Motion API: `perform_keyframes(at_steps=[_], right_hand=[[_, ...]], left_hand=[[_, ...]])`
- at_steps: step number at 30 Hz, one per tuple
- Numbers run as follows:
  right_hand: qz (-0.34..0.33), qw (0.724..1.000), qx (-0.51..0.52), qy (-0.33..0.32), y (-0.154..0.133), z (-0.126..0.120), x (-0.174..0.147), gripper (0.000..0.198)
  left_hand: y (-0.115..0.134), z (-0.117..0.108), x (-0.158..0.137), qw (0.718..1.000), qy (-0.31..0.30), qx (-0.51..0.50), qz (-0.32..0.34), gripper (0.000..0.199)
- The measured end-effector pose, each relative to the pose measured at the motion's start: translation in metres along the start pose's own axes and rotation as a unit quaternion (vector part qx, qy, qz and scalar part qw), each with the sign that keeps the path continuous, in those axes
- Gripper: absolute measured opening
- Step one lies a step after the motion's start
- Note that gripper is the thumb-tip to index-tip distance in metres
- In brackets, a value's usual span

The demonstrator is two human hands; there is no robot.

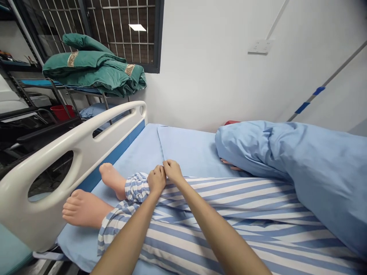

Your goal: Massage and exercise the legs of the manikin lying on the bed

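Observation:
My left hand (157, 179) is closed just beyond the far leg of a figure lying on the bed, over its blue-and-white striped trousers (229, 191). Right beside it, touching it, my right hand (172, 170) is also closed, with its fingers at the near end of a raised fold in the light blue bed sheet (189, 149). That fold runs from my fingers toward the wall. Both hands seem to grip the sheet, though their fingertips are partly hidden. The figure's bare feet (86, 208) point left, toward the footboard.
A cream footboard (83, 131) with cut-out handles closes the bed's left end. A bunched light blue quilt (286, 152) covers the figure's upper part, with fingertips (231, 165) showing below it. A folded green quilt (94, 68) lies on a rack by the barred window. The white wall (200, 68) borders the far side.

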State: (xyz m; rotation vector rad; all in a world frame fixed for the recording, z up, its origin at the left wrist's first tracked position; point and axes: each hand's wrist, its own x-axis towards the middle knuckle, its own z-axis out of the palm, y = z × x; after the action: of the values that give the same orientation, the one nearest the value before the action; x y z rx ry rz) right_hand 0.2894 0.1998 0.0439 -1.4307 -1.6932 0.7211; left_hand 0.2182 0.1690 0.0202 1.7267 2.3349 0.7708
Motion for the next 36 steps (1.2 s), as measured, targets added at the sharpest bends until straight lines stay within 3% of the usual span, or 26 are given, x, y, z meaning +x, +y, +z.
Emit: perform_keyframes(at_steps=[3,11,15,17,20,24,26,30,36], right_hand=[[-0.049,0.998,0.032,0.004,0.004,-0.004,-0.002,0.034],[-0.063,0.990,0.125,-0.006,0.026,0.001,-0.011,0.036],[-0.073,0.988,0.139,0.000,0.028,-0.001,-0.010,0.037],[-0.073,0.985,0.155,0.006,0.028,-0.001,-0.009,0.037],[-0.052,0.978,0.203,0.009,0.029,-0.002,-0.006,0.037],[-0.009,0.953,0.302,0.010,0.029,-0.004,-0.002,0.036],[0.001,0.944,0.330,0.024,0.030,-0.004,-0.001,0.034],[0.001,0.947,0.317,0.049,0.031,-0.004,0.000,0.031],[0.000,0.960,0.272,0.065,0.033,0.001,-0.004,0.033]], left_hand=[[0.001,0.000,0.003,1.000,-0.007,-0.009,-0.018,0.036],[0.001,0.007,0.004,0.999,0.020,-0.043,-0.001,0.036],[0.002,0.007,0.007,0.991,0.030,-0.130,-0.001,0.032],[0.010,0.001,0.016,0.968,0.013,-0.248,-0.030,0.027],[0.032,-0.010,0.035,0.905,-0.015,-0.412,-0.106,0.027],[0.053,-0.008,0.044,0.864,0.010,-0.486,-0.129,0.027],[0.051,0.003,0.035,0.874,0.049,-0.471,-0.107,0.026],[0.036,0.023,0.016,0.935,0.085,-0.343,-0.020,0.029],[0.032,0.022,0.016,0.952,0.072,-0.298,0.001,0.031]])
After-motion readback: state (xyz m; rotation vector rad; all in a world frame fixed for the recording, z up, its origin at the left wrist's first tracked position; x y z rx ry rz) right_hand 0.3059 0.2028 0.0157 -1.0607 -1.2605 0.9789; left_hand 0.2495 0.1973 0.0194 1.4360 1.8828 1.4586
